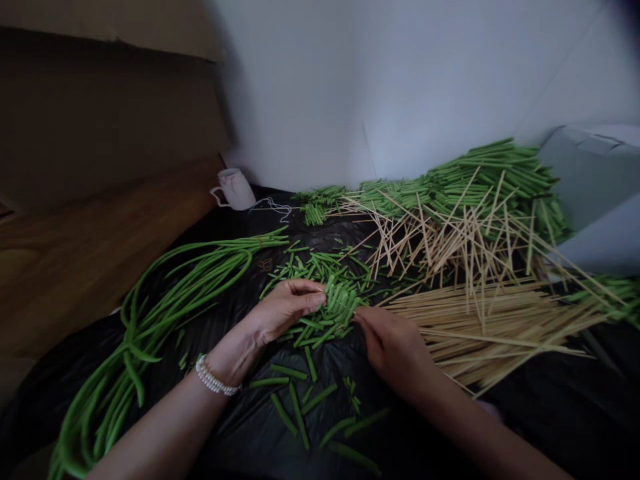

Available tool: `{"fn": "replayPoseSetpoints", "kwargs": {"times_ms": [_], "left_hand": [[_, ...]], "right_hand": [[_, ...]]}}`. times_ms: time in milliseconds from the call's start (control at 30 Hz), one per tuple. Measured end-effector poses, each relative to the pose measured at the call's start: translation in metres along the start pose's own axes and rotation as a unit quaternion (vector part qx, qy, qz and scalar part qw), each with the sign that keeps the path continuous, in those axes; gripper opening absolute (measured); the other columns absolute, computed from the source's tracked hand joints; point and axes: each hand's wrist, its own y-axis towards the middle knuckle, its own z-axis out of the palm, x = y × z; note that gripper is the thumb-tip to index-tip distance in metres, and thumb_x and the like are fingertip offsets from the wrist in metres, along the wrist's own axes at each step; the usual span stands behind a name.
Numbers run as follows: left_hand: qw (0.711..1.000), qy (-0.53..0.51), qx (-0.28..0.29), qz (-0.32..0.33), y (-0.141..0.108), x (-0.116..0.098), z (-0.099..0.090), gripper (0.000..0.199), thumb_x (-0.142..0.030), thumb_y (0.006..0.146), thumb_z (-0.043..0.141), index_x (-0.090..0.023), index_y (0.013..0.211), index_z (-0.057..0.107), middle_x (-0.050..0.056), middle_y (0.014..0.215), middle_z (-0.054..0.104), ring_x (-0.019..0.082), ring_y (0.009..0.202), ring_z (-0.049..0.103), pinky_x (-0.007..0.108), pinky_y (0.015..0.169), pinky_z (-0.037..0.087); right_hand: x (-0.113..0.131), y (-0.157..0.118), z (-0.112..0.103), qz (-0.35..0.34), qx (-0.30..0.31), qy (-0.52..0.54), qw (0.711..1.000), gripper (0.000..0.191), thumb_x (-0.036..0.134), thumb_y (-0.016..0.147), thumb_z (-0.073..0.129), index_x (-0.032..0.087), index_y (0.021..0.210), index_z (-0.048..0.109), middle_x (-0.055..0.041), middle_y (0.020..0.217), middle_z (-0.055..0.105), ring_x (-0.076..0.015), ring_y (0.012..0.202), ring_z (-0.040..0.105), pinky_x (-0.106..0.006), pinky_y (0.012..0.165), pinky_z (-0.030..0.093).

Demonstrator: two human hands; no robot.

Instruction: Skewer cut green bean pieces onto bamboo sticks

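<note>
My left hand (286, 308), with a beaded bracelet at the wrist, is closed in a pinch at the left end of a row of cut green bean pieces (341, 297). The pieces sit side by side on a thin wooden skewer. At the row's right end my right hand (395, 343) pinches the skewer, most of which is hidden by the fingers. Loose cut bean pieces (315, 263) are heaped under and behind both hands. More pieces (299, 413) lie scattered in front on a black plastic sheet (240, 440).
Whole long beans (185, 280) stretch along the left. Bare skewers (490, 320) lie on the right, below filled bean skewers (480, 180) stacked by the wall. A white mug (236, 190) stands at the back, near tangled string (280, 208). A grey container (600, 180) is at far right.
</note>
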Motion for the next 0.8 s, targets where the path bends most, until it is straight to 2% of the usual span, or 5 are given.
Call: {"fn": "replayPoseSetpoints", "kwargs": {"times_ms": [233,467,633,733,800], "left_hand": [[0.999,0.03,0.0,0.028,0.0,0.002,0.001,0.025,-0.024,0.054,0.086,-0.015,0.074,0.073,-0.001,0.07,0.066,0.005,0.059,0.053,0.018,0.06,0.041],[0.968,0.201,-0.051,0.142,0.002,-0.009,-0.006,0.034,-0.042,0.074,0.07,-0.014,0.094,0.071,0.005,0.082,0.07,0.014,0.074,0.059,0.025,0.07,0.044],[0.855,0.456,-0.12,0.218,0.005,-0.009,-0.014,0.033,-0.046,0.079,0.061,-0.015,0.077,0.07,0.003,0.074,0.067,0.016,0.069,0.057,0.026,0.066,0.041],[0.775,0.565,-0.12,0.255,0.005,0.0,-0.012,0.032,-0.049,0.078,0.062,-0.018,0.074,0.069,0.003,0.076,0.066,0.017,0.073,0.057,0.027,0.067,0.04],[0.744,0.604,-0.108,0.265,0.004,0.005,-0.01,0.03,-0.049,0.073,0.067,-0.019,0.074,0.068,0.003,0.077,0.066,0.018,0.076,0.057,0.028,0.07,0.04]], "right_hand": [[0.004,0.012,-0.008,0.156,0.078,0.223,0.959,0.026,0.024,0.088,0.048,0.019,0.064,0.057,0.0032,0.054,0.055,-0.0114,0.054,0.051,-0.022,0.056,0.036],[-0.007,0.018,-0.019,0.165,-0.035,0.195,0.966,0.025,0.031,0.087,0.05,0.019,0.068,0.06,0.0027,0.056,0.055,-0.0122,0.055,0.05,-0.023,0.055,0.037],[-0.006,0.02,-0.021,0.173,-0.041,0.197,0.964,0.025,0.033,0.087,0.05,0.019,0.069,0.06,0.002,0.056,0.056,-0.0128,0.055,0.05,-0.023,0.054,0.037],[-0.006,0.018,-0.018,0.163,-0.032,0.189,0.968,0.025,0.031,0.088,0.049,0.019,0.068,0.059,0.0021,0.056,0.055,-0.013,0.058,0.052,-0.024,0.058,0.038],[-0.007,0.017,-0.016,0.159,-0.027,0.187,0.969,0.025,0.03,0.088,0.049,0.019,0.069,0.06,0.0024,0.057,0.055,-0.0129,0.058,0.052,-0.024,0.06,0.038]]}}
